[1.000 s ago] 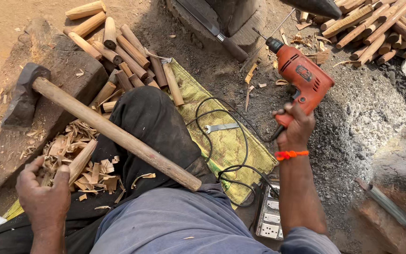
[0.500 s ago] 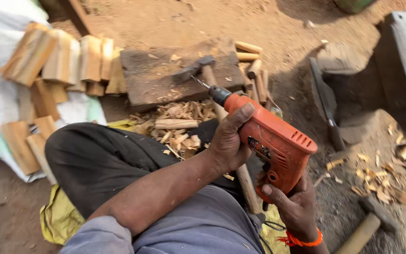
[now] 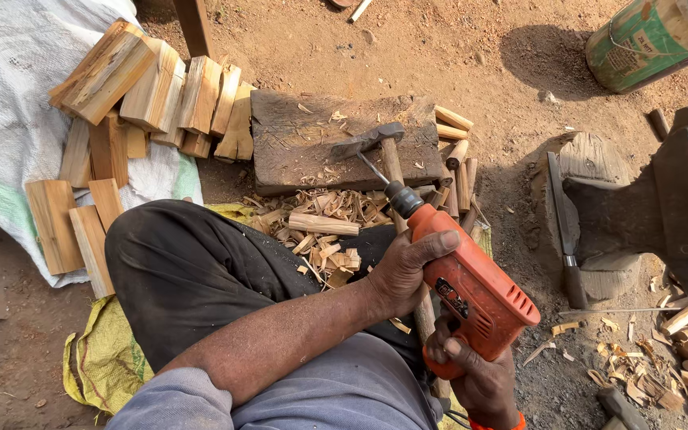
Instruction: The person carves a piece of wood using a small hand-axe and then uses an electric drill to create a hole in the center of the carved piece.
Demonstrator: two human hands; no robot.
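My left hand [image 3: 404,275] wrapped over orange drill [image 3: 471,295] body, steadying it; my right hand [image 3: 471,374] clenched round grip below. Bit aimed at hammer [image 3: 380,143] on wooden block [image 3: 336,143]. Shavings [image 3: 320,227] over lap; anvil [image 3: 678,199] right.

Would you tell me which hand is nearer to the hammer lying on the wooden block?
Left. The left hand grips the drill body near its chuck, just below the hammer. The right hand holds the drill's handle, lower and farther away.
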